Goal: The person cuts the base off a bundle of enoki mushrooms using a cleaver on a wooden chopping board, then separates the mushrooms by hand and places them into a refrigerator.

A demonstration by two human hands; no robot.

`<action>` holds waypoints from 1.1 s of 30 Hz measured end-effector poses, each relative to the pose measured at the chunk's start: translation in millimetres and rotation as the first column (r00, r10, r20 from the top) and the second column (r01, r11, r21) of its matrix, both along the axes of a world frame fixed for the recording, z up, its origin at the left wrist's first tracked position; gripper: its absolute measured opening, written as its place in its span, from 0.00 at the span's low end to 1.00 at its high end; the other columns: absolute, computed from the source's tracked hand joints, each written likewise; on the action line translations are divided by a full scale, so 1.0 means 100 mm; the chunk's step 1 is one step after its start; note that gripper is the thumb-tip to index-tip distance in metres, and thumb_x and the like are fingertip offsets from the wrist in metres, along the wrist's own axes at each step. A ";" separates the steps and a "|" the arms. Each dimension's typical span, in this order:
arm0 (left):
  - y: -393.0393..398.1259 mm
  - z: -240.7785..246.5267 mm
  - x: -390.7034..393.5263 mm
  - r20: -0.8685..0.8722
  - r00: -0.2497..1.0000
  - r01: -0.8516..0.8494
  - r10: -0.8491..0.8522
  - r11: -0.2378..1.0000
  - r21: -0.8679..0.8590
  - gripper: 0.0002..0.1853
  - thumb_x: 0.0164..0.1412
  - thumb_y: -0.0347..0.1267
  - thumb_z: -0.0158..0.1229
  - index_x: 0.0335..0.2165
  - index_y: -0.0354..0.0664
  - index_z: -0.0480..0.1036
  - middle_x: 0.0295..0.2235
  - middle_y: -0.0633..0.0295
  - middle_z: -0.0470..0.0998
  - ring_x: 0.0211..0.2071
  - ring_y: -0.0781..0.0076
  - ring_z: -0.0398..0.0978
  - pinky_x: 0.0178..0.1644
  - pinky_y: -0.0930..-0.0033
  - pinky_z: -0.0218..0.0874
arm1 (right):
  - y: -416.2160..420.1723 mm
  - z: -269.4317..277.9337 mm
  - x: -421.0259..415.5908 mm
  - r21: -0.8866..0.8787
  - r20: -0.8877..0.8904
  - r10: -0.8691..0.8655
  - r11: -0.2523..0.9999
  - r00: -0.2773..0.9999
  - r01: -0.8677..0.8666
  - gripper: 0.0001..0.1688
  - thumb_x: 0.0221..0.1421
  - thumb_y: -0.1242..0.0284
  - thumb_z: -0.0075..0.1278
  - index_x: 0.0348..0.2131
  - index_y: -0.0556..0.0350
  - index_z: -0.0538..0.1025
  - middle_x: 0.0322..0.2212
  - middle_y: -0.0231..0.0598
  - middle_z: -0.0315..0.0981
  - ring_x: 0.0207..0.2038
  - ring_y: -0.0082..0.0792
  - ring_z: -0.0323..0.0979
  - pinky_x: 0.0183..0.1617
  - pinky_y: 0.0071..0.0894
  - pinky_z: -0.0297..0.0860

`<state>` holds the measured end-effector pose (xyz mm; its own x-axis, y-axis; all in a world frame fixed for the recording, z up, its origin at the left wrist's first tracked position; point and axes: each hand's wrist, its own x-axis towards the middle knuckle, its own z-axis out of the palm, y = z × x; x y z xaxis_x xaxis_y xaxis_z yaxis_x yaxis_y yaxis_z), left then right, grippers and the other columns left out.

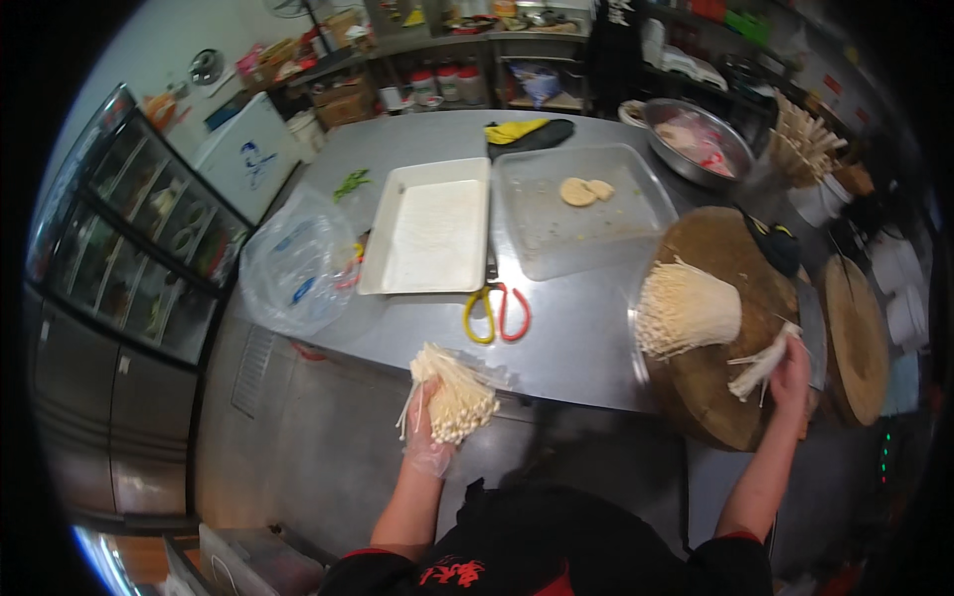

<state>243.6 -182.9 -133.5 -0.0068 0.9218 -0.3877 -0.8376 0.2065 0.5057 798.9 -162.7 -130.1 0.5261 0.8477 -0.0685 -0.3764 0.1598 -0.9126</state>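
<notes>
My left hand [422, 417], in a clear plastic glove, grips a thick bunch of enoki mushrooms [456, 395] in front of the table's near edge. Its caps point down to the right. Over the right side of a round wooden chopping block [700, 395], my right hand [790, 372] pinches a small strip of enoki [764, 366]. A larger enoki cluster [693, 307] lies on the block, caps to the left and cut base to the right. At the block's right edge is a cleaver blade [812, 328], partly hidden.
On the steel table [581, 335] are a white tray [440, 231], scissors with yellow and red handles [498, 313] and a plastic bag [298, 261]. A translucent tray [551, 231] holds cut mushroom bases [585, 191]. Behind the block stands a metal bowl [697, 145]; a second round board [857, 343] leans right.
</notes>
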 end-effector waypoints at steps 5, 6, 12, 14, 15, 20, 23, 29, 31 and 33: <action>-0.14 0.08 -0.31 0.252 0.961 -0.117 0.115 0.993 -0.006 0.18 0.53 0.38 0.48 0.39 0.37 0.65 0.36 0.55 0.72 0.36 0.58 0.72 0.40 0.59 0.68 | -0.25 0.19 0.24 0.315 -0.392 0.287 0.935 0.874 -0.166 0.11 0.57 0.70 0.37 0.37 0.57 0.66 0.24 0.33 0.62 0.23 0.23 0.59 0.29 0.22 0.63; -0.19 0.00 -0.43 0.306 0.937 -0.167 0.169 0.985 -0.032 0.17 0.53 0.39 0.47 0.38 0.38 0.67 0.36 0.55 0.73 0.36 0.58 0.72 0.40 0.58 0.68 | -0.24 0.31 0.00 0.254 -0.404 0.192 0.963 0.895 -0.092 0.12 0.57 0.69 0.36 0.38 0.58 0.66 0.23 0.32 0.61 0.22 0.22 0.58 0.26 0.20 0.62; -0.63 -0.16 -0.79 0.353 0.881 -0.324 0.316 0.945 -0.037 0.17 0.51 0.38 0.48 0.38 0.38 0.67 0.35 0.54 0.73 0.38 0.55 0.72 0.41 0.54 0.68 | -0.53 0.71 -1.05 0.277 -0.311 0.400 0.906 0.862 -0.321 0.15 0.58 0.66 0.37 0.40 0.57 0.67 0.19 0.30 0.57 0.16 0.19 0.53 0.13 0.17 0.53; -0.83 -0.15 -0.88 0.363 0.868 -0.342 0.338 0.938 -0.056 0.17 0.51 0.37 0.48 0.38 0.38 0.67 0.35 0.54 0.73 0.38 0.55 0.72 0.40 0.54 0.68 | -0.69 0.78 -1.52 0.195 -0.357 0.314 0.946 0.880 -0.258 0.14 0.57 0.65 0.39 0.38 0.53 0.68 0.15 0.27 0.54 0.12 0.18 0.49 0.10 0.17 0.48; -0.92 -0.14 -0.93 0.352 0.868 -0.348 0.350 0.935 -0.071 0.17 0.51 0.37 0.48 0.38 0.38 0.67 0.35 0.54 0.73 0.37 0.56 0.72 0.40 0.54 0.68 | -0.78 0.76 -1.67 0.169 -0.358 0.346 0.938 0.867 -0.304 0.13 0.57 0.65 0.39 0.37 0.53 0.68 0.14 0.26 0.54 0.12 0.18 0.49 0.10 0.17 0.48; -1.41 -0.04 -1.04 0.134 0.918 -0.361 0.374 0.926 -0.109 0.18 0.52 0.34 0.46 0.41 0.38 0.63 0.37 0.52 0.72 0.36 0.56 0.72 0.41 0.55 0.66 | -1.24 0.46 -2.38 -0.104 -0.314 0.392 0.891 0.865 -0.442 0.09 0.55 0.65 0.43 0.29 0.50 0.67 0.11 0.22 0.50 0.10 0.15 0.48 0.09 0.15 0.46; -1.68 0.05 -1.08 0.103 0.958 -0.278 0.268 0.955 0.101 0.26 0.52 0.31 0.45 0.51 0.35 0.54 0.45 0.47 0.66 0.45 0.52 0.66 0.49 0.52 0.60 | -1.37 0.27 -2.59 -0.153 -0.344 0.434 0.849 0.832 -0.506 0.09 0.54 0.65 0.45 0.28 0.50 0.66 0.11 0.22 0.50 0.11 0.16 0.49 0.10 0.15 0.47; -1.69 0.34 -1.01 -0.009 0.989 -0.137 0.148 0.937 0.322 0.34 0.48 0.28 0.51 0.53 0.39 0.48 0.46 0.48 0.63 0.46 0.44 0.64 0.48 0.44 0.60 | -1.29 0.02 -2.92 -0.292 -0.399 0.507 0.720 0.764 -0.630 0.07 0.51 0.69 0.47 0.28 0.50 0.67 0.12 0.25 0.54 0.12 0.18 0.51 0.13 0.18 0.48; -1.58 0.44 -0.96 -0.053 0.992 -0.091 0.117 0.933 0.348 0.34 0.47 0.29 0.53 0.53 0.39 0.49 0.44 0.48 0.64 0.45 0.45 0.65 0.47 0.45 0.61 | -1.24 -0.02 -3.01 -0.280 -0.409 0.563 0.671 0.718 -0.686 0.07 0.51 0.69 0.48 0.28 0.50 0.66 0.13 0.26 0.55 0.12 0.19 0.52 0.14 0.19 0.50; -1.39 0.53 -0.88 -0.121 0.989 -0.031 0.079 0.934 0.355 0.33 0.47 0.30 0.54 0.52 0.38 0.50 0.43 0.49 0.64 0.44 0.46 0.66 0.46 0.46 0.62 | -1.22 -0.09 -3.03 -0.307 -0.411 0.608 0.609 0.679 -0.731 0.07 0.51 0.69 0.48 0.27 0.50 0.66 0.13 0.26 0.55 0.13 0.20 0.53 0.14 0.19 0.51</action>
